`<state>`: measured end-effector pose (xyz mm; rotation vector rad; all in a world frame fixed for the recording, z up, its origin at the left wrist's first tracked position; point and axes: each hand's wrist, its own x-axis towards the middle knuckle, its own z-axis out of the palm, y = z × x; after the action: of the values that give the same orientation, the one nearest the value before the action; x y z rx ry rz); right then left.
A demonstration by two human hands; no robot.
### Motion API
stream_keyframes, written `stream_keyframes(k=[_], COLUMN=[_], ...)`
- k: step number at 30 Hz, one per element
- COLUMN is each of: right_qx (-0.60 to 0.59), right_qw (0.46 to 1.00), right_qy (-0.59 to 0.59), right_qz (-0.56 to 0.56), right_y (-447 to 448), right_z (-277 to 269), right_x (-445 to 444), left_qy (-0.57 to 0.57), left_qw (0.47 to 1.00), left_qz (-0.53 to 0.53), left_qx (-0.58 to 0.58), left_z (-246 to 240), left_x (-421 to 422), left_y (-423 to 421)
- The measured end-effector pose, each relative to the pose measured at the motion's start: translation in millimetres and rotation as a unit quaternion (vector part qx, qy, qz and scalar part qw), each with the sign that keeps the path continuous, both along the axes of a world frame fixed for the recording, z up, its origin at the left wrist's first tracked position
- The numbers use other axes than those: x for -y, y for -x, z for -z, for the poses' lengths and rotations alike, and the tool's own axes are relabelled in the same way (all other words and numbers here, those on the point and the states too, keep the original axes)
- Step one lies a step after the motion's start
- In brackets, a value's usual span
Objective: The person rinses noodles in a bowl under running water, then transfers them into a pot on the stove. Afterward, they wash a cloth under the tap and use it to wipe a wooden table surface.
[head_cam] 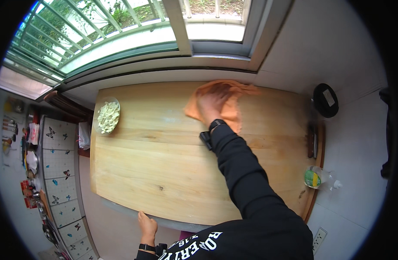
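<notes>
My right hand point(214, 100) is pressed flat on an orange cloth point(231, 113), which lies partly bunched near the far edge of a large wooden board point(147, 169). Whitish marks show on the wood left of the cloth. At the board's near edge is my left hand point(147, 226), with no object visible in it; its fingers are mostly hidden. Both wrists wear black bands with a small black device. A clear bowl point(118, 113) of pale chopped pieces point(108, 117) stands at the board's far left corner.
A clear plastic bottle point(322, 178) with a green and yellow label lies by the board's right edge. A round black object point(326, 100) is at the back right. Beyond the board is a barred window point(186, 29). Left are a wooden chair point(69, 105) and a counter with butterfly-patterned fronts point(60, 162).
</notes>
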<state>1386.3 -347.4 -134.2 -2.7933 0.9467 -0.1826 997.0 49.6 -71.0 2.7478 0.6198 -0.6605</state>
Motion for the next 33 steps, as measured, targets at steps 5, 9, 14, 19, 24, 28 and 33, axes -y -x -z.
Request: stream_keyframes(k=[5, 9, 14, 19, 24, 28, 33], right_qx=[0.014, 0.071, 0.051, 0.027, 0.050, 0.043, 0.013], right_qw=[0.990, 0.947, 0.883, 0.896, 0.973, 0.995, 0.987], right_qy=[-0.022, -0.036, -0.075, -0.013, 0.059, 0.086, 0.107], right_qz=[-0.141, -0.311, -0.461, -0.444, -0.218, -0.031, 0.121], right_y=[-14, 12, 87, 143, 174, 131, 32], right_z=[-18, -11, -8, 13, 10, -12, 7], right_x=[-82, -115, -131, -55, 81, 84, 18], left_qy=[0.004, -0.017, 0.026, 0.033, 0.341, 0.559, 0.689], left_qw=[1.000, 0.996, 0.996, 0.993, 0.934, 0.766, 0.659], left_qz=[0.021, 0.059, 0.063, 0.104, -0.106, -0.298, -0.294], left_qx=[-0.007, 0.072, 0.064, -0.042, 0.021, 0.109, 0.059], left_z=[-6, 11, -8, -17, 3, -6, -2], left_x=[5, 4, 5, -42, -114, -138, -156], left_y=[-5, 11, -1, -26, -144, -301, -429])
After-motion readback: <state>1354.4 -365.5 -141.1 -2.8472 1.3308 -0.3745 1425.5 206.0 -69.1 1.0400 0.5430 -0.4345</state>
